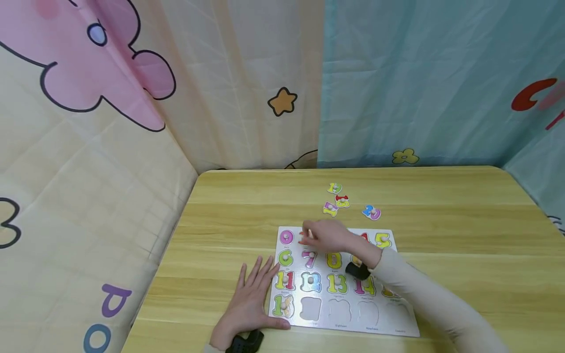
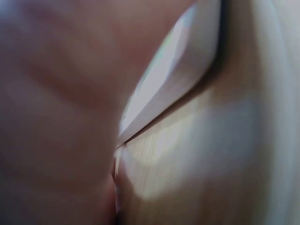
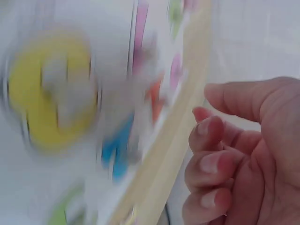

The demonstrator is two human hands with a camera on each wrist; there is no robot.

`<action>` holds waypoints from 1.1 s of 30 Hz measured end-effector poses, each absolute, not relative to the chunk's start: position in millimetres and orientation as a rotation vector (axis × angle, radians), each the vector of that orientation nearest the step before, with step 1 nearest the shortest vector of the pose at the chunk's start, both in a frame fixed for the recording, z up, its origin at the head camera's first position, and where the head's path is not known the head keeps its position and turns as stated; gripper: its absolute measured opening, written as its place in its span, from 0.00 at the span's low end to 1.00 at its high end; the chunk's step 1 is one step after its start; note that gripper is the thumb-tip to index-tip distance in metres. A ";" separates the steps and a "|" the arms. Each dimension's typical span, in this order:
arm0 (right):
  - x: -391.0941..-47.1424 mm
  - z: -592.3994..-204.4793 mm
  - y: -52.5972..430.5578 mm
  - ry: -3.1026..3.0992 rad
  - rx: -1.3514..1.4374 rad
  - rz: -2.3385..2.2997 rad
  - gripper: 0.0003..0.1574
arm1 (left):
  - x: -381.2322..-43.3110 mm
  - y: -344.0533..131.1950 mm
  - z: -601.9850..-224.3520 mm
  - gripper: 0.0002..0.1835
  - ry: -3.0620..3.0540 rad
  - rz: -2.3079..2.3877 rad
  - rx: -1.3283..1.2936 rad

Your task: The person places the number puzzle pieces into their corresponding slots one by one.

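A white number puzzle board (image 1: 297, 294) lies on the table, its upper rows filled with coloured number pieces that have small knobs. In the bottom row, the green-and-orange sixteen piece (image 1: 283, 306) sits at the left, beside several empty recesses. My left hand (image 1: 249, 304) is spread at the board's lower left edge, fingers straight, with the thumb at the corner. Over the top row hovers my right hand (image 1: 328, 236), hiding some numbers beneath it. In the right wrist view its fingers (image 3: 211, 164) curl loosely, the thumb stands apart, and nothing shows between them.
Beyond the board lie loose number pieces: a yellow-green one (image 1: 334, 188), a red-yellow one (image 1: 342, 201), a purple-yellow one (image 1: 330, 209) and a blue-purple twenty (image 1: 372, 212). Printed curtains (image 1: 247, 98) hang behind and beside the wooden table (image 1: 476, 235).
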State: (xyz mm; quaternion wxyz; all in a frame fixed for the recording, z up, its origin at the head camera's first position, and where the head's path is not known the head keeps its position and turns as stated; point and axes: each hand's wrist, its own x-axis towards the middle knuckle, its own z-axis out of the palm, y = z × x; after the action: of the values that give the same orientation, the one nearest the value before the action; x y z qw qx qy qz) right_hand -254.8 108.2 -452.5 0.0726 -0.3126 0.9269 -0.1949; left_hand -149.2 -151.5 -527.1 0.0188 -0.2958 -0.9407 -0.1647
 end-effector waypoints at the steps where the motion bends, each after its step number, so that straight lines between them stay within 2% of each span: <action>1: -264.3 -451.2 114.4 2.825 -0.880 -0.571 0.07 | -149.0 -151.5 -527.2 0.68 -2.924 -0.517 -0.917; 6: -303.2 -453.5 141.1 2.991 -0.643 -0.398 0.09 | -148.5 -151.8 -528.8 0.68 -2.937 -0.528 -0.913; 11: -319.1 -458.1 153.3 2.983 -0.539 -0.280 0.08 | -148.1 -152.1 -529.4 0.69 -2.950 -0.538 -0.909; 16: -320.5 -461.0 156.4 2.956 -0.516 -0.268 0.07 | -148.2 -151.7 -527.5 0.69 -2.959 -0.543 -0.909; 27: -319.9 -466.5 165.3 2.987 -0.586 -0.271 0.11 | -148.8 -151.4 -526.0 0.69 -2.962 -0.546 -0.904; 33: -299.6 -460.1 162.3 3.030 -0.660 -0.336 0.15 | -148.5 -151.4 -525.5 0.69 -2.966 -0.546 -0.903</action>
State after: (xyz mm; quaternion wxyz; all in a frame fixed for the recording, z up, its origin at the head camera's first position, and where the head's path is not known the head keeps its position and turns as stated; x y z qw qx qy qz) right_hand -299.6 162.3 -460.1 0.0111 -0.2114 0.9714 -0.1078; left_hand -148.5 -151.4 -525.5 -0.0033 -0.2868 -0.9422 -0.1734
